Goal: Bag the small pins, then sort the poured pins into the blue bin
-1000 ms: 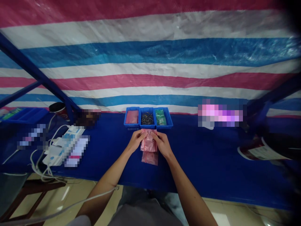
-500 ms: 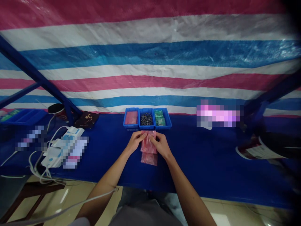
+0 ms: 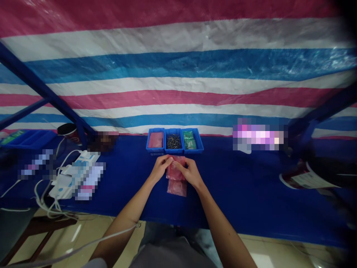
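A pink translucent bag (image 3: pixel 176 174) is held up near the middle of the surface (image 3: pixel 237 193), just on the near side of three blue bins. The left hand (image 3: pixel 159 168) grasps it by its upper left corner, thumb on top and fingers curled behind. The right hand (image 3: pixel 193 172) grasps its right side, the thumb laid across the face of the bag. Whether the bag's mouth is open is too small to tell. Just below it, towards the person, a second pink bag (image 3: pixel 176 188) lies on the surface, its far edge overlapped by the held one. The bins stand side by side in a row: the left bin (image 3: pixel 156 150) carries a stack of pink bags (image 3: pixel 156 140), the middle bin (image 3: pixel 174 151) a heap of small dark metal pieces (image 3: pixel 174 141), and the right bin (image 3: pixel 193 151) green packets (image 3: pixel 189 140). Well apart to the left are a white power strip (image 3: pixel 63 187) with loose white cables (image 3: pixel 41 197), a dark cup (image 3: pixel 69 132) and, farther out, a blue tray (image 3: pixel 33 139) with compartments. A red and white cup (image 3: pixel 302 176) sits at the far right. Behind everything hangs a striped sheet (image 3: pixel 173 83) in red, white and blue.
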A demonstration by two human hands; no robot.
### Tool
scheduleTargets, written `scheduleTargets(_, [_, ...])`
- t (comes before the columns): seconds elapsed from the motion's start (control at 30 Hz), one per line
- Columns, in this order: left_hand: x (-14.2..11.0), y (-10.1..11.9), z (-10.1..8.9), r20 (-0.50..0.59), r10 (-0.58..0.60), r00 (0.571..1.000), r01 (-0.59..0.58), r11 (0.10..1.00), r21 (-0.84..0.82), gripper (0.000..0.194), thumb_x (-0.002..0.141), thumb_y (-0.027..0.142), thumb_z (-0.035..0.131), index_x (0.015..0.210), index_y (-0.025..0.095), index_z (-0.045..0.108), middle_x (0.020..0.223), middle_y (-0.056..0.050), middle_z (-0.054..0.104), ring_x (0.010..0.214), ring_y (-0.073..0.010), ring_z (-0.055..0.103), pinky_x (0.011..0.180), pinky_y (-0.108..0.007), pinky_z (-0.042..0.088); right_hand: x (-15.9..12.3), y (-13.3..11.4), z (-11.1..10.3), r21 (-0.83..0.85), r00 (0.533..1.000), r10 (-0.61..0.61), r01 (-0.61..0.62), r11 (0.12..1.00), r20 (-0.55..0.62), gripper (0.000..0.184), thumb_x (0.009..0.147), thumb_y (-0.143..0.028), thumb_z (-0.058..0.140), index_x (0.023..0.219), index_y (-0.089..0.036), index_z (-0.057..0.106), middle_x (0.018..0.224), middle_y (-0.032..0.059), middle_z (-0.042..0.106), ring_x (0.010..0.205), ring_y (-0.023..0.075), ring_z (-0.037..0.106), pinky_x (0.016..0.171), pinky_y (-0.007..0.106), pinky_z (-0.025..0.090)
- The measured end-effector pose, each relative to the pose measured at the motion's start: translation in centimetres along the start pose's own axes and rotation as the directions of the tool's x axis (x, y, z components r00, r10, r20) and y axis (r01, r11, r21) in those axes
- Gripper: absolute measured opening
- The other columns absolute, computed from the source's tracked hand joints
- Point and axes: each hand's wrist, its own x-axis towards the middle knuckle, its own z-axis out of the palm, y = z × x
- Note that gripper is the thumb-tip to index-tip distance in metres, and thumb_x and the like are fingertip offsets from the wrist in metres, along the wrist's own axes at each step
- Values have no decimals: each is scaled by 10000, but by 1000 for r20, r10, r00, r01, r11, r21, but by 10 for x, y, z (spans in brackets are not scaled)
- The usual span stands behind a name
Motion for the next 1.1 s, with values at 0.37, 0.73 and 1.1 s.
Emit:
scheduleTargets(0.37, [1,-5,0,-17,-8,1000,8,999,-38,448,864,538,636,686,127,624,619,22,529,575,-110,432,568,-221,325,1,-1,0,34,1000,20,-20,999,0,436,905,-517,604,683,-142,626,620,-23,528,566,117,440,539,222,343])
scheduleTargets(0.73, [2,-7,1,-45,-44,998,38,993,-114,457,846,555,650,698,125,618,655,16,561,605,-117,460,593,-221,348,2,1,0,44,999,34,-34,998,0,444,910,-534,590,718,-138,647,651,-3,564,595,136,476,559,233,372])
scheduleTargets(1.1, [3,-4,2,-38,-39,999,34,992,-118,463,831,555,669,674,125,602,642,27,544,606,-108,444,602,-219,344,2,-3,-2,81,999,46,-46,996,-9,453,911,-534,584,685,-143,628,630,-16,542,569,124,455,539,228,361])
